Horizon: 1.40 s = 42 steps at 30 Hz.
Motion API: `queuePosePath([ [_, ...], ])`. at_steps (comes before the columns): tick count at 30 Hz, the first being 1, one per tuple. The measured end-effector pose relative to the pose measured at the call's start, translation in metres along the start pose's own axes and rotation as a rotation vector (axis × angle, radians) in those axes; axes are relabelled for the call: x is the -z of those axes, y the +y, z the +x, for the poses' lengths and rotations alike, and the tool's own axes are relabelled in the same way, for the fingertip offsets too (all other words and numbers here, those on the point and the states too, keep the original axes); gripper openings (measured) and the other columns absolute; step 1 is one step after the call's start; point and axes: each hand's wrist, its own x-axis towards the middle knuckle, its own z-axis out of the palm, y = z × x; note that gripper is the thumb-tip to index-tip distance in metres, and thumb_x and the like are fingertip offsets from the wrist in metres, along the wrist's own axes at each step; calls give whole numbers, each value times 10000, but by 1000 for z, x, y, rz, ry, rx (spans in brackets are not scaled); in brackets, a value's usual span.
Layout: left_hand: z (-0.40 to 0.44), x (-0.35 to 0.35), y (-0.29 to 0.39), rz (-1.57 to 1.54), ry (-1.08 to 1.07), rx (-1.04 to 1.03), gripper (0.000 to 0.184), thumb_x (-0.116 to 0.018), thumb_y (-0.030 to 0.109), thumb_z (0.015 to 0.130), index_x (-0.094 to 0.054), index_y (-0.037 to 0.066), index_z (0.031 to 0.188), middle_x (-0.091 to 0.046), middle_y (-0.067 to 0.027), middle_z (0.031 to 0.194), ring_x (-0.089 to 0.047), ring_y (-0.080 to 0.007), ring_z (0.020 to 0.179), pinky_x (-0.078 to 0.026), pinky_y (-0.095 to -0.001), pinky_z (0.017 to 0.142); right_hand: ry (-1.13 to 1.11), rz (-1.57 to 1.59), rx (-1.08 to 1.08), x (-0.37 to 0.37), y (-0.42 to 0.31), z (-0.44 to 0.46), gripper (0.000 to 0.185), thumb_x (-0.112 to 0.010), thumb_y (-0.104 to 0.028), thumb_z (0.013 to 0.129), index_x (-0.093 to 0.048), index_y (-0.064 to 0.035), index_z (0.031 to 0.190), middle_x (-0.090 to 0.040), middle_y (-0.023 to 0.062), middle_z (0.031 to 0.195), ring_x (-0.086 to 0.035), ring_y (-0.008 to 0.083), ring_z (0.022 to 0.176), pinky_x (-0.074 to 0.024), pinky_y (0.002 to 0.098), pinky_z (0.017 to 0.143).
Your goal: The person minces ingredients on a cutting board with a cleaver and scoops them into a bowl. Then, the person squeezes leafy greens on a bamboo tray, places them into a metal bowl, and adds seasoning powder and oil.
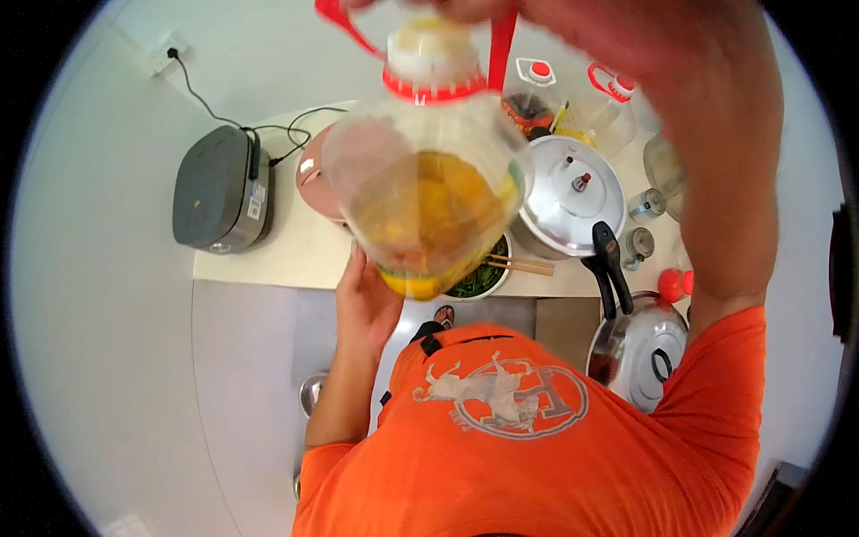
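Note:
A large clear plastic cooking oil bottle [429, 201] with yellow oil in its lower part is held up close to my head, tilted. My right hand [479, 9] is closed around its red handle at the top edge of the view, and part of that hand is cut off. Low on the bottle's left side, my left hand [369, 300] is against it, with some fingers hidden behind the plastic. Behind the bottle, a bowl of green vegetables [479, 282] sits at the counter edge with wooden chopsticks [528, 265] across it.
On the counter [295, 264] stand a dark rice cooker [215, 192], a pink lidded pot [318, 179], a pressure cooker [573, 197], two more handled bottles [528, 103] and small jars [646, 206]. A steel lidded pan [640, 349] is at the right.

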Motion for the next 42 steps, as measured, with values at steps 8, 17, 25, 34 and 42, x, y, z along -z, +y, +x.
queuePosePath([
  [8, -107, 75, -54, 58, 345, -92, 609, -624, 416, 1000, -444, 107, 1493, -507, -56, 1522, -449, -269, 1410, -315, -487, 1193, -104, 23, 53, -51, 77, -77, 157, -567, -81, 904, -552, 51, 988, -631, 269, 758, -644, 384, 695, -494, 461, 627],
  [17, -162, 122, -73, 260, 567, -137, 571, -601, 327, 1029, -438, 20, 1482, -539, -96, 1482, -500, -253, 1368, -356, -447, 1164, 77, -221, 209, -136, 218, -151, 155, -624, -30, 879, -559, 5, 1014, -602, 194, 896, -614, 399, 838, -497, 483, 720],
  [25, -187, 167, -66, 521, 745, -98, 528, -481, 327, 1076, -457, -59, 1436, -567, -166, 1416, -557, -285, 1293, -414, -467, 1111, 157, -162, 211, -165, 285, -172, 151, -605, -47, 874, -544, 8, 1000, -586, 212, 896, -593, 411, 839, -480, 494, 741],
  [34, -191, 157, -46, 638, 891, -101, 578, -807, 246, 885, -490, -129, 1191, -652, -181, 1091, -660, -252, 961, -530, -380, 869, 234, -92, 145, -169, 315, -173, 71, -569, -36, 925, -551, -1, 983, -593, 191, 909, -594, 408, 841, -476, 483, 734],
  [42, -179, 135, -31, 808, 953, -69, 538, -840, 250, 849, -528, -106, 1104, -653, -172, 1018, -644, -214, 874, -522, -336, 746, 299, -46, 109, -164, 323, -172, 42, -561, -35, 934, -548, 2, 952, -582, 200, 857, -594, 400, 815, -471, 466, 715],
])
